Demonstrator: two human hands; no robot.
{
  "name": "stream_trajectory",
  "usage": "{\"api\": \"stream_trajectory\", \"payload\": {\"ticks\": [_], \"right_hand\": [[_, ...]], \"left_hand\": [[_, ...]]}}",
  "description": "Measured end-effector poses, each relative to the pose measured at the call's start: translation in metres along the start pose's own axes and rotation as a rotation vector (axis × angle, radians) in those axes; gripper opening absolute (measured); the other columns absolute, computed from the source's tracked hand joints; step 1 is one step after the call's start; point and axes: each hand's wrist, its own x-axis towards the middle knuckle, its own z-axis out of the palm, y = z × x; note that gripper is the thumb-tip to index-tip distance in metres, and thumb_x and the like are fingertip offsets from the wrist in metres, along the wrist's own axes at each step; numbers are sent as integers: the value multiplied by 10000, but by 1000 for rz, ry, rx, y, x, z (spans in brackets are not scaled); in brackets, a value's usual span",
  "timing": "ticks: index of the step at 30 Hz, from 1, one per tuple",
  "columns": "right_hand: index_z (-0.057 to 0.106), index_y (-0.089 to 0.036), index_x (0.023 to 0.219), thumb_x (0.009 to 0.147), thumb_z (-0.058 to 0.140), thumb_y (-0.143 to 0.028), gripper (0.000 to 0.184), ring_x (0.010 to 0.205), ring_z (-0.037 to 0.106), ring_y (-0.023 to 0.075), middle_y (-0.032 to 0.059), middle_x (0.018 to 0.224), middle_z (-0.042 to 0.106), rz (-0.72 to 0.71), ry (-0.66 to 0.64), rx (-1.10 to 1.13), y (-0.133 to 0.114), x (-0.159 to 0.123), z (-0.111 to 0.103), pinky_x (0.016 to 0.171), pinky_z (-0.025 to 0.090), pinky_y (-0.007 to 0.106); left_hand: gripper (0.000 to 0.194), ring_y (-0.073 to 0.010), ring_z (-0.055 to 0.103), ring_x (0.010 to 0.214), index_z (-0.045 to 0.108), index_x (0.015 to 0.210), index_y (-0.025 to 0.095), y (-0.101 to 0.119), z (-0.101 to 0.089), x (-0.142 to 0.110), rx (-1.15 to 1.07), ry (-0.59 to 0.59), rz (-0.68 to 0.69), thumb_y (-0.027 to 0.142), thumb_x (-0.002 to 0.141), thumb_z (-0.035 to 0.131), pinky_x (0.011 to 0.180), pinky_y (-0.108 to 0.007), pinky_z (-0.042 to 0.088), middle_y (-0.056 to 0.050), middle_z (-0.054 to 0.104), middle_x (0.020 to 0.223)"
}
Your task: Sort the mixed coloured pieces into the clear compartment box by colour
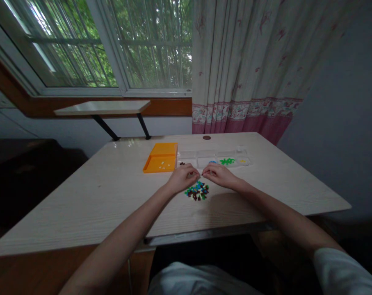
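My left hand (185, 177) is closed in a pinch just above a small pile of mixed pieces (197, 191) in blue, green, dark brown and white. What its fingertips hold, if anything, is too small to make out. Close by on the other side, my right hand (219, 175) pinches too, with a tiny dark speck at its fingertips that I cannot name. Behind the hands lies a clear divided tray (206, 154). Its compartments show green pieces (227, 161), a few yellow pieces (243, 161), some blue pieces (212, 162) and dark brown pieces (182, 164).
An orange open case (163, 148) with several white pieces (163, 165) stands left of the tray. A raised shelf (102, 107) on black legs is at the table's back left. The pale wooden table (112, 196) meets a window wall and a curtain (235, 82).
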Motion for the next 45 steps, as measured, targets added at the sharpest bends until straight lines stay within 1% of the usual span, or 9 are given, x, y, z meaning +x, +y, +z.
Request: {"api": "stream_trajectory", "payload": {"ticks": [4,12,15,17,22,26,35,39,45], "right_hand": [[627,-169,860,842,527,-293,159,719,540,132,44,788,589,-19,54,-1,-2,0,2,650,400,233],[637,-170,857,844,532,-313,178,713,535,128,41,782,595,11,43,6,-4,0,3,653,393,227],[641,-172,866,838,541,-319,180,675,523,118,37,783,600,38,38,1,-5,1,1,633,385,222],[646,-172,861,831,547,-312,174,657,522,115,36,772,604,51,4,-8,-6,1,-1,622,382,219],[661,-170,820,800,581,-316,168,679,556,125,31,724,622,69,-141,2,-2,1,0,644,396,223],[663,-167,834,785,597,-340,192,696,573,130,34,737,639,80,-188,28,2,0,3,662,410,225],[662,-169,832,795,584,-340,191,703,578,134,35,742,644,68,-184,24,4,1,0,665,414,228],[663,-161,834,784,597,-370,225,696,584,129,38,747,648,63,-202,34,4,1,0,659,413,221],[668,-173,832,796,588,-334,183,685,570,129,30,719,638,68,-159,-1,6,1,0,634,393,218]], "left_hand": [[150,-111,518,667,665,820,174,2,1,-1,-27,22,22,276,799,558,611,-212,395,-27,564,738],[130,-104,516,646,656,810,166,3,4,0,-30,63,54,254,796,561,595,-207,394,-20,558,710],[108,-103,512,642,650,802,165,3,3,0,-25,100,57,231,788,566,585,-204,394,-19,559,706],[102,-100,505,633,643,798,163,2,-1,0,-22,164,44,225,792,563,572,-202,393,-21,566,713],[99,-100,514,633,629,805,160,1,-9,0,-5,401,19,232,807,560,544,-196,396,-24,577,717],[93,-91,517,614,627,811,163,4,-12,0,17,483,45,226,813,559,544,-194,405,-23,581,721],[71,-86,519,617,631,803,162,5,-13,-1,23,540,45,205,803,575,550,-192,405,-26,594,737],[75,-86,513,606,633,803,166,4,-13,-1,27,542,42,208,805,571,547,-195,403,-22,592,732],[97,-90,515,619,634,800,162,7,-15,-1,22,526,32,213,816,554,557,-200,408,-31,597,742]]}}
